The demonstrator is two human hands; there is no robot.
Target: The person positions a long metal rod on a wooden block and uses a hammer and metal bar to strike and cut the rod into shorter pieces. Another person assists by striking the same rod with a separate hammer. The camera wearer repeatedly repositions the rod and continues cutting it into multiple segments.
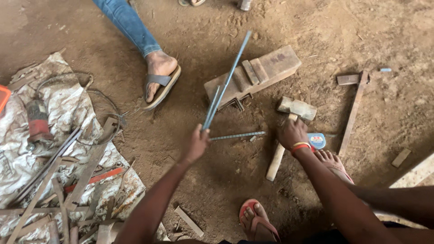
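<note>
My left hand is closed around two thin ribbed steel rods, which slant up and to the right over a rusty steel block lying on the dirt. My right hand, with a red and yellow band at the wrist, grips the wooden handle of a sledgehammer just below its heavy grey head. The hammer lies on the ground. A short ribbed rod piece lies between my two hands.
A blue tape measure sits by my right wrist. A steel square lies at right. At left, a white sheet holds an angle grinder, a hacksaw and metal strips. Another person's sandalled foot stands near the block.
</note>
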